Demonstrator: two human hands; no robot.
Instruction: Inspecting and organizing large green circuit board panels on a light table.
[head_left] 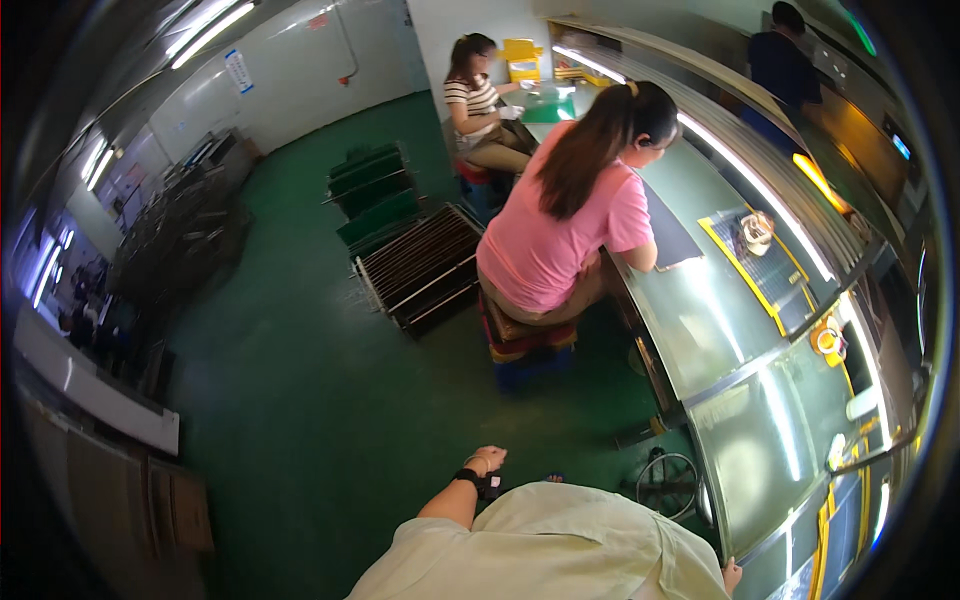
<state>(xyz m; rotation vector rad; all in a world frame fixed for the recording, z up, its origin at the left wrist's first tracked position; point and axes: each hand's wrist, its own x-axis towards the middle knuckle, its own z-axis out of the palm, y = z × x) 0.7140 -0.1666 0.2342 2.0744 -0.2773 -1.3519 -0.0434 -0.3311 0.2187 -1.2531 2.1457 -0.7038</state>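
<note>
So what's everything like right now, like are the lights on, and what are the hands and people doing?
Left hand: fingers curled, no object visible in it
Wristband: strapped on the left wrist
Right hand: by the bench edge, grip unclear
Ceiling lamp: lit
Orange lamp: lit
Person in pink: seated
Person in stripes: seated
Stools under person in pink: stacked, occupied
</note>
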